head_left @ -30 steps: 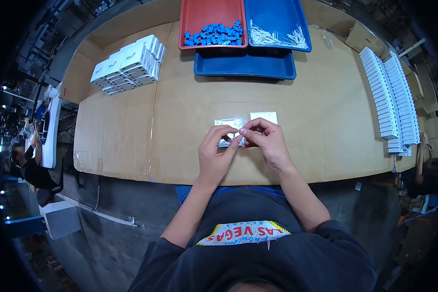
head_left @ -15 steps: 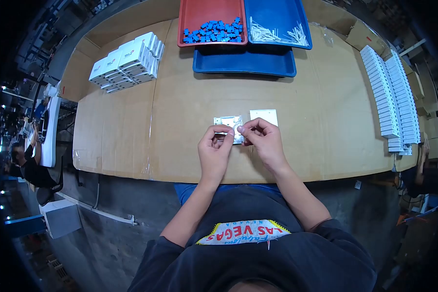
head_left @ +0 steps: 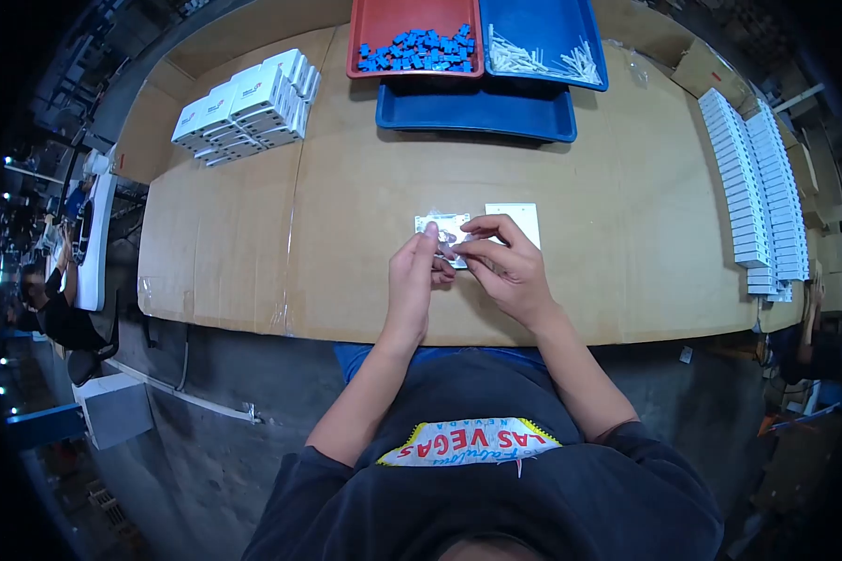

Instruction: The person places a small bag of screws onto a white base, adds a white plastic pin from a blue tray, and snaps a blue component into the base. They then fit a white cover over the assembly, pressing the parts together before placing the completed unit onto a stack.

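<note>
On the cardboard-covered table, a small silvery-white piece (head_left: 428, 222) lies in front of me, partly covered by my fingers. My left hand (head_left: 413, 271) is at its left and lower edge, thumb pointing up and fingers curled. Over its right side, my right hand (head_left: 513, 266) has its thumb and fingers bent together around something I cannot make out. A flat white square plate (head_left: 521, 217) lies just behind my right hand, partly hidden by it. What lies between the two hands is too small to tell.
Stacked white boxes (head_left: 243, 107) stand at the back left. A red tray (head_left: 416, 19) with blue parts and a blue tray (head_left: 543, 23) with white sticks sit above another blue tray (head_left: 477, 112). Rows of white pieces (head_left: 741, 187) stand at right. A person (head_left: 65, 323) is at far left.
My left thumb has lifted and now points upward. My right fingers have spread slightly and shifted over the silvery piece. The whole view has moved a little.
</note>
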A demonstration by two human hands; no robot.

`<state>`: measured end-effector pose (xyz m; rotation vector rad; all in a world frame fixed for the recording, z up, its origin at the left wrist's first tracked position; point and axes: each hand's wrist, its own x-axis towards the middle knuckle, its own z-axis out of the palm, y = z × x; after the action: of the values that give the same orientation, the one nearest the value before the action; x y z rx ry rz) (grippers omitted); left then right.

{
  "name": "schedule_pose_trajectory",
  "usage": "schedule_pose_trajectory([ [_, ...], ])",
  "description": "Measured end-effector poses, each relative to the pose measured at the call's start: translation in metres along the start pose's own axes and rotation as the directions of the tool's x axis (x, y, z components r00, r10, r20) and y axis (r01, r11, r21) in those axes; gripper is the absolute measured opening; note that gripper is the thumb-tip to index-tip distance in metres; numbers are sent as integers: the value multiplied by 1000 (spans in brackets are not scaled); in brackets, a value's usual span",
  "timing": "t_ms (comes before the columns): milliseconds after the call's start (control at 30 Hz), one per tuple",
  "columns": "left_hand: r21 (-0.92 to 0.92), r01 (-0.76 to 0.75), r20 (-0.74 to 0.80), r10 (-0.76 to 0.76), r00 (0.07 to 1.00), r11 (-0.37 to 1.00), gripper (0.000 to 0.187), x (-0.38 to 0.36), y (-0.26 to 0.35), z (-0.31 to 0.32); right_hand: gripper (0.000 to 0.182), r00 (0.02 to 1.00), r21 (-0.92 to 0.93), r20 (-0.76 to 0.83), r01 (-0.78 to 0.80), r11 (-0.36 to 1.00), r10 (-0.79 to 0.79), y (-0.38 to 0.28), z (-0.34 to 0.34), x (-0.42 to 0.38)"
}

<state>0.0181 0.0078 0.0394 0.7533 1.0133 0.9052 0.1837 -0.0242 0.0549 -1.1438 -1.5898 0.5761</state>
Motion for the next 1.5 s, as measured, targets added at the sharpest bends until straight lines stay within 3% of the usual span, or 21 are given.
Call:
schedule_pose_trajectory([
  [100,57,-65,-14,66,998,996,32,1,-2,-1,26,998,50,57,26,998,-29,10,0,-2],
  [133,44,-89,-14,89,996,995,30,0,-2,0,28,994,220,11,-107,970,107,9,2,-3],
  [200,21,-133,-15,133,991,991,27,-3,0,3,32,923,544,-9,-319,776,385,1,10,-3],
  [233,23,-152,-12,152,988,988,28,-3,-1,3,29,905,564,-23,-339,753,425,0,11,0],
  [333,29,-185,-1,185,983,982,31,-1,-6,0,14,766,565,316,-626,537,560,14,-4,-2],
  [400,35,-178,-4,178,984,983,32,0,-5,-5,11,771,555,315,-623,551,554,17,-4,-3],
  [500,212,-151,30,148,989,965,37,6,-9,-20,12,775,555,314,-618,557,548,16,-7,-3],
  [533,271,-253,-8,265,964,929,41,7,-9,-17,12,777,552,314,-617,561,545,17,-7,-3],
  [600,395,-432,-61,492,868,811,50,8,-5,-8,11,774,508,315,-626,592,549,17,-8,-3],
  [667,666,-621,222,685,694,414,59,1,24,-5,11,763,418,317,-646,638,564,16,-11,-4],
  [733,721,-679,450,653,610,138,64,-6,40,-4,12,775,362,295,-632,685,559,14,-10,-6],
  [800,706,-704,566,531,630,83,64,-9,45,-5,12,801,316,275,-598,737,532,13,-8,-6],
  [900,704,-708,592,507,627,55,59,-3,32,-13,15,831,254,254,-551,795,495,15,-8,-7],
  [1167,662,-721,533,548,645,204,49,1,21,-14,15,790,201,273,-605,771,549,18,-11,-5],
  [1267,684,-698,504,555,661,210,50,2,21,-16,13,892,272,87,-449,851,443,11,-10,-4],
  [1400,677,-704,495,574,653,217,50,2,22,-15,23,960,241,212,-234,942,185,10,-18,0],
  [1500,648,-732,530,564,633,212,51,3,20,-13,46,848,424,412,-503,753,334,10,-14,-3],
])
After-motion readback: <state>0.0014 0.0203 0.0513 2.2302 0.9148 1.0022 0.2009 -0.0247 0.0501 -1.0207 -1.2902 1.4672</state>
